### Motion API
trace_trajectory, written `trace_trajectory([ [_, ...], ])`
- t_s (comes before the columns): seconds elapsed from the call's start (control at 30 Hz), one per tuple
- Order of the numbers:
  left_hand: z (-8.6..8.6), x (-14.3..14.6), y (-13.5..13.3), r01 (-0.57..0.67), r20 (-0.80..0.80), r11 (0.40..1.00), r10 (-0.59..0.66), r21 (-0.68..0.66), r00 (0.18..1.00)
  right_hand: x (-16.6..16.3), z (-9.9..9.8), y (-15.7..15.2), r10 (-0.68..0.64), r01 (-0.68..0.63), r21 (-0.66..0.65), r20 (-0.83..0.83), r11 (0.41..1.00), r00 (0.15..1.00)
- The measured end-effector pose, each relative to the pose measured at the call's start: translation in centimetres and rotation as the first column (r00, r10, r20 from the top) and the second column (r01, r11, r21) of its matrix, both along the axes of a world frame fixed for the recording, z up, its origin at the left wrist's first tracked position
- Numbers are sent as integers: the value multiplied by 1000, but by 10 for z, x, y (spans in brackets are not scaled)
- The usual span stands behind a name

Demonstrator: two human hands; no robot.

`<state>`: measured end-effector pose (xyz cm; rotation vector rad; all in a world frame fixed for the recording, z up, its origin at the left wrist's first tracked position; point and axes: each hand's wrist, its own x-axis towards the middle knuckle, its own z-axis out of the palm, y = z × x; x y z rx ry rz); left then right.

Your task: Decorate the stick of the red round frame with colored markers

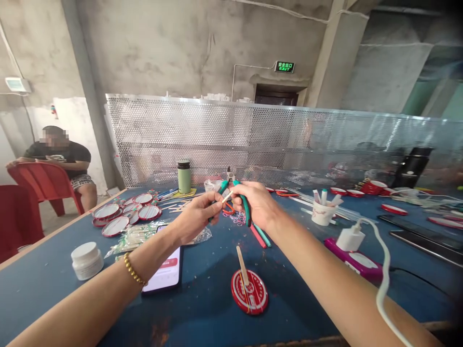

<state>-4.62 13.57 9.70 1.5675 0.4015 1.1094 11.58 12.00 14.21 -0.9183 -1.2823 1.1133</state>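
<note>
My left hand (195, 217) is closed, pinching a short pale stick (227, 197) between thumb and fingers. My right hand (258, 205) grips diagonal cutters (247, 208) with green handles, jaws pointing up and away from me. Its fingertips also meet the other end of the stick; the jaws are clear of it. Nearer to me on the blue table lies a red round lid (258, 291) with white print. A flat wooden stick (242, 264) rests across it, and a thin yellowish band seems to run over the lid.
Left are round red-rimmed pieces (117, 225), plastic bags, a white jar (87, 260) and a phone (164, 270). A green bottle (184, 178) stands behind. Right are a cup of markers (322, 214), a white charger (350, 239) and its cable. A perforated metal screen (202, 125) borders the table; a person sits far left.
</note>
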Motion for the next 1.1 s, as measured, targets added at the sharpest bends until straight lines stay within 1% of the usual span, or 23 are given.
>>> trace_trajectory([
  [0.1, 0, 7, -11, 22, 16, 1000, -22, -2, 1000, 16, -15, -11, 76, -77, -11, -111, 997, 991],
  [0.13, 0, 9, -14, 34, 10, 999, -34, -5, 999, 18, -20, -14, 119, -122, -7, -154, 992, 981],
  [0.23, 0, 16, -24, 76, 23, 997, -76, -9, 997, 18, -34, -18, 297, -299, 37, -280, 954, 913],
  [0.3, -1, 20, -28, 105, 66, 994, -104, -23, 992, 14, -41, -18, 371, -362, 90, -328, 928, 869],
  [0.37, -4, 23, -29, 127, 107, 991, -121, -46, 987, 10, -44, -16, 400, -387, 112, -351, 915, 847],
  [0.47, -6, 22, -26, 111, 105, 992, -105, -52, 989, 10, -41, -9, 394, -376, 119, -320, 919, 862],
  [0.53, -6, 18, -20, 39, 61, 999, -37, -37, 997, 14, -37, -4, 371, -350, 126, -275, 928, 887],
  [0.6, -5, 13, -12, -94, 3, 995, 94, -28, 996, 21, -34, 1, 327, -309, 108, -276, 945, 904],
  [0.67, -4, 7, -2, -265, -54, 964, 264, -19, 963, 28, -34, 5, 265, -257, 68, -337, 964, 904],
  [0.73, -4, 1, 7, -411, -105, 911, 409, 1, 906, 34, -38, 6, 227, -227, 46, -385, 973, 894],
  [0.8, -4, -4, 15, -466, -176, 884, 463, 25, 869, 36, -43, 4, 213, -213, 43, -378, 976, 901],
  [0.87, -6, -8, 20, -498, -238, 864, 500, 73, 833, 35, -47, -2, 190, -182, 53, -302, 982, 934],
  [0.9, -6, -9, 21, -513, -271, 849, 527, 126, 805, 35, -48, -5, 163, -153, 62, -233, 986, 959],
  [0.97, -8, -11, 22, -546, -318, 793, 608, 270, 727, 33, -49, -10, 76, -72, 89, -38, 993, 996],
  [1.03, -8, -12, 21, -556, -343, 728, 682, 401, 646, 33, -49, -12, -26, 0, 136, 192, 991, 981],
  [1.1, -8, -12, 19, -555, -357, 686, 723, 471, 591, 36, -49, -11, -107, 41, 178, 380, 983, 919],
])
